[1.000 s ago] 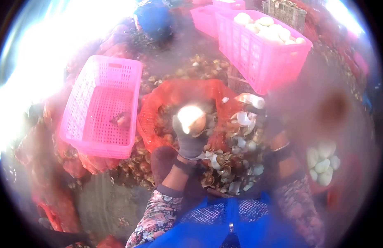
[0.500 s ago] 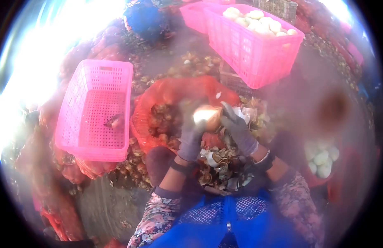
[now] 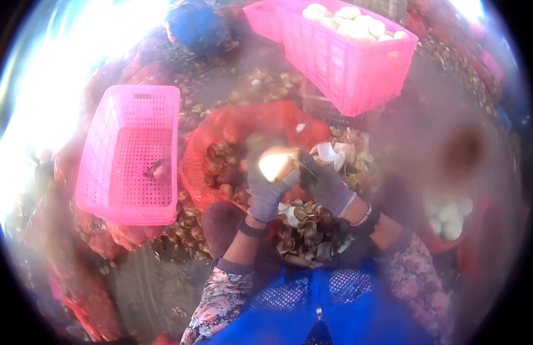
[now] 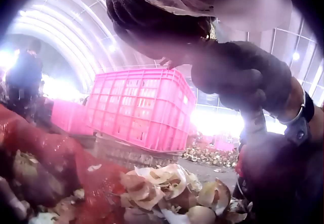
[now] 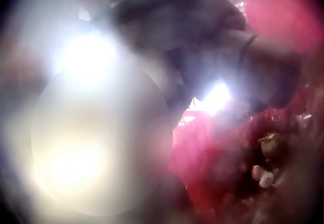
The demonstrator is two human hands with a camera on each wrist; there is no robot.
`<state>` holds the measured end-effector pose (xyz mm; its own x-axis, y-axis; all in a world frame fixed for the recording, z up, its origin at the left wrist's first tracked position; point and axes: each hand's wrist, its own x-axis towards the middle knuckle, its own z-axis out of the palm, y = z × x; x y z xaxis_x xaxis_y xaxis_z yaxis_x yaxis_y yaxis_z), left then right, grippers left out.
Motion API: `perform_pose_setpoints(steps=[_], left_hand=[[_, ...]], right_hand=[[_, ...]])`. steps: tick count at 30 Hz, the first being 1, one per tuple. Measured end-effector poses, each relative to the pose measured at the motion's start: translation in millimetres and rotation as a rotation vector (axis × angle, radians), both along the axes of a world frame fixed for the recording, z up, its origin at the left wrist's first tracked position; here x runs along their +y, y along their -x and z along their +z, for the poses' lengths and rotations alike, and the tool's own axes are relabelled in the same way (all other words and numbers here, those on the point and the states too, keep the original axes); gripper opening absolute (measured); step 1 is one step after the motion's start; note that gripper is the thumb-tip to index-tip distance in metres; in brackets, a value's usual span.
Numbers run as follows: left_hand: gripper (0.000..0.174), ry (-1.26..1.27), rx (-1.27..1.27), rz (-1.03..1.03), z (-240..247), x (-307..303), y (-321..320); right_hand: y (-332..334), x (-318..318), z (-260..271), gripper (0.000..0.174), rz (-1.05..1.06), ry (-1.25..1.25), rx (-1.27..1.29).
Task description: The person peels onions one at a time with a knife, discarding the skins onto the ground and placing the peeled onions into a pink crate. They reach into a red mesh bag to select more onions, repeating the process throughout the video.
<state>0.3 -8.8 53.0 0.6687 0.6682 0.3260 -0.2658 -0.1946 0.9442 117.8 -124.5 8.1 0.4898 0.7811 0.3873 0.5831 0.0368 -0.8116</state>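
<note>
An onion (image 3: 280,164), glaringly bright on its left side and tan-skinned on the right, is held in my gloved left hand (image 3: 265,192) above an open red mesh sack (image 3: 206,187) of onions. My gloved right hand (image 3: 330,187) meets it from the right, its curled fingers pinching the onion's right end. A thin pale line shows by those fingers; I cannot tell whether it is a blade or loose skin. In the left wrist view, the right hand (image 4: 243,74) comes in from the right with bent fingers. Blur and glare cover much of the right wrist view.
At left stands a pink crate (image 3: 143,155) with a small dark reddish scrap inside. Another pink crate (image 3: 344,63), full of peeled white onions (image 3: 358,26), stands at back right. Loose skins (image 3: 307,224) lie before my lap. More peeled onions (image 3: 450,218) sit in a red container at right.
My right hand has come in from the right and now grips the onion's right end. The onion has tilted in my left hand. The head view has shifted slightly.
</note>
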Motion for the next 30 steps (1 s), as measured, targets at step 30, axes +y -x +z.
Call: perform_pose_setpoints(steps=[30], left_hand=[[0.09, 0.594, -0.022, -0.724, 6.3, 17.7, 19.9]], right_hand=[[-49.5, -21.0, 63.3, 0.046, 0.593, -0.068, 0.297]])
